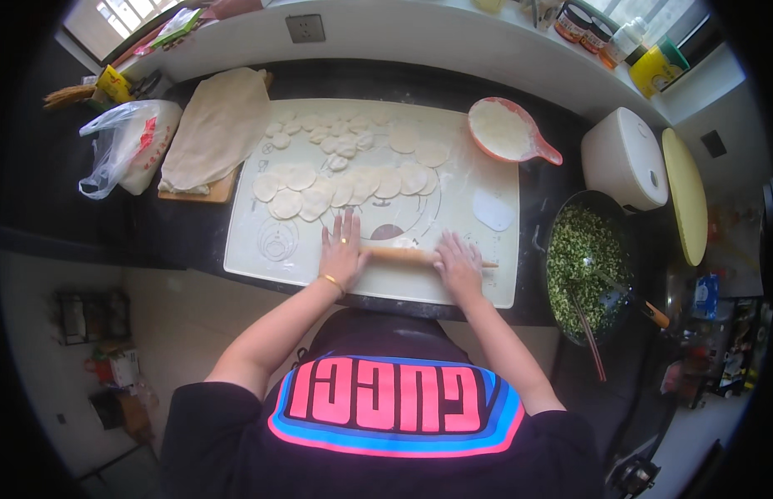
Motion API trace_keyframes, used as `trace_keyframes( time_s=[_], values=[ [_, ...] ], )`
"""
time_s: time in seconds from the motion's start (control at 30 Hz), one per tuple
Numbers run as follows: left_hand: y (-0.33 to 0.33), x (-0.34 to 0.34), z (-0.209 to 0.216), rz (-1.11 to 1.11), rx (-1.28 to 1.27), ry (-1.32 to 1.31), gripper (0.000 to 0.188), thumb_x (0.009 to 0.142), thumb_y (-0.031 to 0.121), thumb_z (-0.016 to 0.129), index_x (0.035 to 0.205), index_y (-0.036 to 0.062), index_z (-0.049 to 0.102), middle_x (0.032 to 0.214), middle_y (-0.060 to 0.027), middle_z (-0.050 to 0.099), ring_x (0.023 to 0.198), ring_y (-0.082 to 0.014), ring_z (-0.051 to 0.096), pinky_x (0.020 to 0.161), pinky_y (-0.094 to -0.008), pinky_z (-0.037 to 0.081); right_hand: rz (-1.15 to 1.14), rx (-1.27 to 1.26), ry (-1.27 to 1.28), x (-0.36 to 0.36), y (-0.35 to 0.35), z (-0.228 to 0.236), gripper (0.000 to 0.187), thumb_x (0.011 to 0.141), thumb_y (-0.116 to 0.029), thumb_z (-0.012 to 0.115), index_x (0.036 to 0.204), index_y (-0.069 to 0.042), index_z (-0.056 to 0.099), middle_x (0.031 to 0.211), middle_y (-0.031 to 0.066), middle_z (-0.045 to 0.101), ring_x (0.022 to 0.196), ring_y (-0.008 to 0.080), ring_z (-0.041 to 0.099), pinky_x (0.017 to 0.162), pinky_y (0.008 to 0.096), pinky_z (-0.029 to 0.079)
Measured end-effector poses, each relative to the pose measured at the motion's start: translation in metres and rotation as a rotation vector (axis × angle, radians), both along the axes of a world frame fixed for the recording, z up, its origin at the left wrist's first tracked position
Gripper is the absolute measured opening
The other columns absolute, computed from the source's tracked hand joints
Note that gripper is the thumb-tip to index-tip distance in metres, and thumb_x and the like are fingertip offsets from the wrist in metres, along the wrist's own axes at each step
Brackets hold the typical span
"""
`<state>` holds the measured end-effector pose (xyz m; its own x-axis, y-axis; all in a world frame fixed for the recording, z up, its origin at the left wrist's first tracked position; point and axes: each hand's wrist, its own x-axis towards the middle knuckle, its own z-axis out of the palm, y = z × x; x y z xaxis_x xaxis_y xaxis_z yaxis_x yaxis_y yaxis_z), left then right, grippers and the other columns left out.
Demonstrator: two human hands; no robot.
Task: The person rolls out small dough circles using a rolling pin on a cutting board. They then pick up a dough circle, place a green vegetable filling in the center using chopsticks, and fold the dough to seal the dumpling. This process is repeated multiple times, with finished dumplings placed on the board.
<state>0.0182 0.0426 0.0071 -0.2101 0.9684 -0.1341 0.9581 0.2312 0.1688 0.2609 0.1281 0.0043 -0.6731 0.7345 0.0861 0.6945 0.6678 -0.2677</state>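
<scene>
A wooden rolling pin [400,255] lies crosswise near the front of a pale, flour-dusted mat [374,289]. My left hand [343,254], with a ring and a bracelet, rests flat over the pin's left end, fingers stretched forward past it. Over the right part lies my right hand [459,264], its fingers also extended; the pin's tapered tip shows beyond. Any dough under the pin is hidden. Round flattened wrappers [317,200] overlap in a row ahead of my hands. Behind them are several small dough pieces [340,145]. A white scraper [493,211] sits at the mat's right.
At the left, a large dough sheet [216,125] covers a wooden board [212,193], beside a plastic bag [141,145]. A red-handled bowl of flour [503,129] stands back right. Further right are a wok of chopped green filling [586,258] with chopsticks [587,337] and a white appliance [623,158].
</scene>
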Motion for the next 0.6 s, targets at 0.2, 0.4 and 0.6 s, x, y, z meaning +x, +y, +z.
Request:
trace_keyframes(
  time_s=[0.2,0.4,0.6],
  values=[
    [0.040,-0.005,-0.014,0.106,0.087,-0.053,0.068,0.086,0.035,0.046,0.138,0.0007,0.018,0.145,-0.0169,0.012,0.134,-0.0346,0.012,0.106,-0.0506,0.010,-0.174,-0.020,-0.113,-0.026,0.042,0.011,0.067,0.081,-0.034,0.057,0.136,-0.008,0.029,0.145,0.0136,0.016,0.135,0.0279,0.012,0.107,0.0504,0.008],
    [-0.004,-0.004,-0.007,-0.066,0.000,-0.102,0.067,0.086,0.033,0.046,0.137,-0.0005,0.019,0.145,-0.0181,0.014,0.133,-0.0354,0.012,0.106,-0.0503,0.011,-0.153,-0.147,-0.163,-0.005,-0.015,0.015,0.074,0.079,-0.043,0.055,0.137,-0.006,0.026,0.146,0.0137,0.013,0.135,0.0312,0.009,0.106,0.0527,0.006],
    [0.056,-0.008,-0.005,0.118,0.099,0.009,0.067,0.086,0.034,0.045,0.137,-0.0013,0.018,0.144,-0.0197,0.014,0.133,-0.0359,0.012,0.106,-0.0508,0.011,-0.264,0.000,-0.141,-0.031,0.052,-0.004,0.073,0.080,-0.045,0.053,0.136,-0.007,0.028,0.146,0.0137,0.013,0.135,0.0309,0.009,0.105,0.0545,0.006]
  ],
)
